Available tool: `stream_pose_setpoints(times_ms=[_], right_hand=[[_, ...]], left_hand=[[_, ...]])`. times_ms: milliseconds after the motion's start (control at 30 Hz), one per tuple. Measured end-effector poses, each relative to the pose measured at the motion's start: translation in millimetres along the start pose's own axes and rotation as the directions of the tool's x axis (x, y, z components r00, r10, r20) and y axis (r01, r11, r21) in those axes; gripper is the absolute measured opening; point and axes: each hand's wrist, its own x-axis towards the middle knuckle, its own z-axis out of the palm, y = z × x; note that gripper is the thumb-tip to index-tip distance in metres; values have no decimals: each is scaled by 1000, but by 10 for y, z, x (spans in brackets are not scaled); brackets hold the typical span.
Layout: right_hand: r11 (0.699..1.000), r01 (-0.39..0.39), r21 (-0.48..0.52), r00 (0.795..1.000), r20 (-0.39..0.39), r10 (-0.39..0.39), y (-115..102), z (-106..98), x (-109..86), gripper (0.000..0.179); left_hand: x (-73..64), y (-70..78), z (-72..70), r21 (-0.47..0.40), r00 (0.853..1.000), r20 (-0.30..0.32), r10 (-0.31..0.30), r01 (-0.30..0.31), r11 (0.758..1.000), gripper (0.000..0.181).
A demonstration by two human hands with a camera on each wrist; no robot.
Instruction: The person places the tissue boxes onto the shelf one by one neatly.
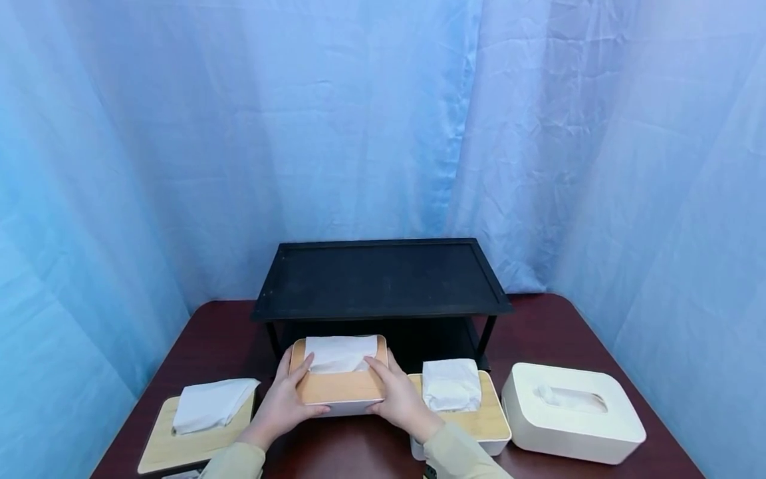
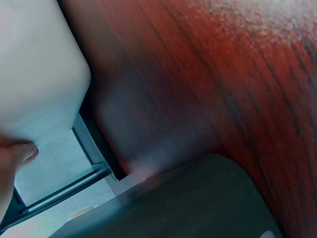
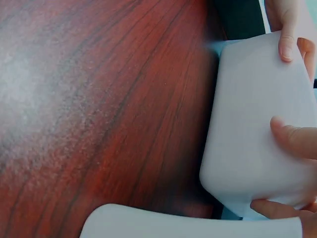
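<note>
Both hands grip a tissue box (image 1: 341, 387) with a wooden lid, white sides and a white tissue (image 1: 338, 352) poking out. My left hand (image 1: 286, 399) holds its left end, thumb along the near side and fingers over the lid. At the right end, my right hand (image 1: 397, 396) holds it the same way. In the right wrist view the white wall of the box (image 3: 252, 114) faces the camera, with both thumbs against it. The box is at the front of a black two-tier rack (image 1: 383, 279), before its lower shelf.
Right of the hands stand another wooden-lidded tissue box (image 1: 492, 406) and an all-white tissue box (image 1: 574, 432). A dark-sided tissue box with a wooden lid (image 1: 158, 436) lies at the left. They share a dark red wooden table (image 1: 538, 332), with blue curtains (image 1: 359, 133) around.
</note>
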Motion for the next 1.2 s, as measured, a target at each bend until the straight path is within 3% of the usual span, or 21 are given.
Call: stream_pose_setpoints(times_ms=[267, 567, 700, 1200], right_hand=[[1000, 12, 22, 1000, 6, -12, 16, -54, 51, 88], [1000, -17, -2, 1000, 5, 17, -14, -118, 138, 68], [1000, 14, -25, 1000, -18, -14, 9, -124, 183, 62], [993, 62, -96, 986, -149, -76, 19, -87, 307, 49]], left_hand=[[68, 10, -23, 7, 999, -40, -24, 24, 1000, 96], [167, 76, -85, 35, 998, -48, -28, 30, 999, 89], [211, 118, -104, 60, 998, -50, -48, 51, 997, 88], [329, 139, -56, 85, 990, -138, 5, 7, 996, 66]])
